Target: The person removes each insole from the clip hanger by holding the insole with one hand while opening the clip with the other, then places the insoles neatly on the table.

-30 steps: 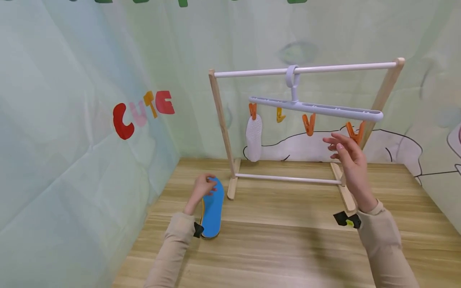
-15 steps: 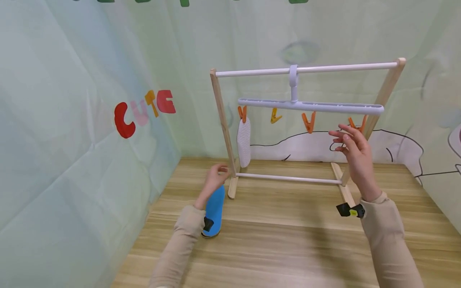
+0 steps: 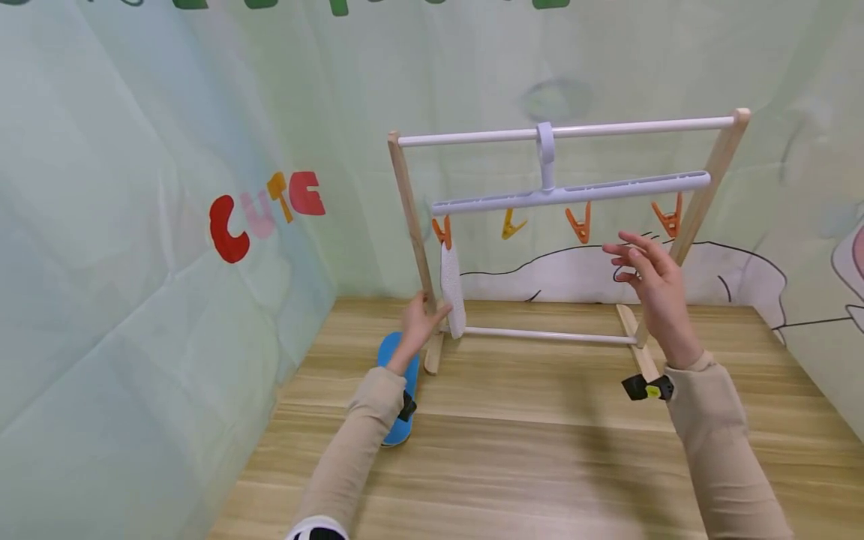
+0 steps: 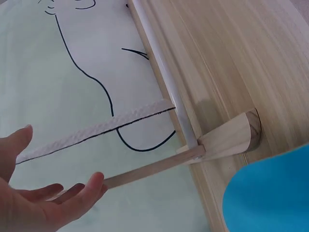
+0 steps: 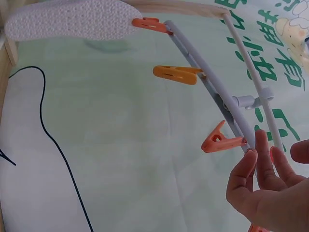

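Observation:
A white textured insole (image 3: 453,289) hangs edge-on from an orange clip (image 3: 442,232) at the left end of the pale lilac hanger (image 3: 560,196). My left hand (image 3: 420,324) reaches beside its lower part, by the rack's left post. In the left wrist view the thumb and fingers stand apart around the insole's edge (image 4: 91,133); whether they touch it, I cannot tell. Under my left forearm lies a blue insole (image 3: 398,430), partly covered. My right hand (image 3: 655,292) is raised below the hanger's right end, fingers loosely bent and holding nothing, near an orange clip (image 3: 668,219).
The hanger hooks over the white top bar (image 3: 472,138) of a wooden rack, whose right post (image 3: 715,169) stands behind my right hand. A yellow clip (image 3: 511,223) and another orange clip (image 3: 579,223) hang mid-hanger. Printed cloth (image 3: 169,337) encloses the wooden tabletop (image 3: 513,442).
My left hand has moved from above the blue insole rightward to the white insole. The hanger has swung round, its left end lower and right end higher. My right hand has barely moved.

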Demonstrator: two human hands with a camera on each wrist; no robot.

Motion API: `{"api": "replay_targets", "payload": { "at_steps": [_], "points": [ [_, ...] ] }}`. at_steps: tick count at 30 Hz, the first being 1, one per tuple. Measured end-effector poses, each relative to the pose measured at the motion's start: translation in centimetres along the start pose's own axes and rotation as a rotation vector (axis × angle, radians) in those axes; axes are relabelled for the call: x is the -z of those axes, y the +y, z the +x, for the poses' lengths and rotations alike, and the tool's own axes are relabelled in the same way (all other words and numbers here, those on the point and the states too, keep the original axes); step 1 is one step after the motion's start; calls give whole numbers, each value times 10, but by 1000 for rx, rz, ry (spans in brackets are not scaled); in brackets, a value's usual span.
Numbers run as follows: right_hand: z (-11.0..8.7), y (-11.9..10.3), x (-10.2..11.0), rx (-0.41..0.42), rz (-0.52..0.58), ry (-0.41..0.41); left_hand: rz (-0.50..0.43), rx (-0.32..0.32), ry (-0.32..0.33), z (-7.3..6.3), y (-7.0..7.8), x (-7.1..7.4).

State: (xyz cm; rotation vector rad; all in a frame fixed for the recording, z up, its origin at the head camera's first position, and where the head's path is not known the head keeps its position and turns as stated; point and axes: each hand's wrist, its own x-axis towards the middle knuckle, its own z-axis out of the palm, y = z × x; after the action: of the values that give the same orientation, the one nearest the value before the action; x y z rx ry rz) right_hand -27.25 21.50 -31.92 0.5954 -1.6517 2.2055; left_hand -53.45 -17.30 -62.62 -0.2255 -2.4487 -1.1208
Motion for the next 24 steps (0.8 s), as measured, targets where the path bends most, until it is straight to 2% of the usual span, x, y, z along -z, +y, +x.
{"api": "replay_targets", "payload": {
  "at_steps": [1,2,3,6,8,9,10,11,14,17,24],
  "points": [
    [0,3,-2,-7,-10,-5,9,2,14,-3,15,5],
    [-1,6,-5,-16,-16,-17,6,10,18,-8,36,14],
    [-2,9,-7,-27,-23,-29,-15,28,7,-15,62,28],
    [-5,20,-15,-72,-48,-75,-79,48,26,-45,145,74],
    [-7,27,-20,-107,-68,-109,-138,68,22,-63,195,104],
    [-8,31,-23,-123,-83,-124,-152,75,20,-70,214,115],
    [-9,34,-25,-138,-97,-138,-140,70,37,-75,228,121],
    [-9,37,-28,-150,-113,-153,-123,85,23,-80,242,128],
    [-8,44,-37,-174,-170,-189,-47,63,32,-85,256,133],
    [-6,49,-46,-182,-227,-205,-2,39,14,-88,260,132],
    [0,55,-68,-193,-304,-246,-48,1,-59,-98,274,136]
  ]
}}
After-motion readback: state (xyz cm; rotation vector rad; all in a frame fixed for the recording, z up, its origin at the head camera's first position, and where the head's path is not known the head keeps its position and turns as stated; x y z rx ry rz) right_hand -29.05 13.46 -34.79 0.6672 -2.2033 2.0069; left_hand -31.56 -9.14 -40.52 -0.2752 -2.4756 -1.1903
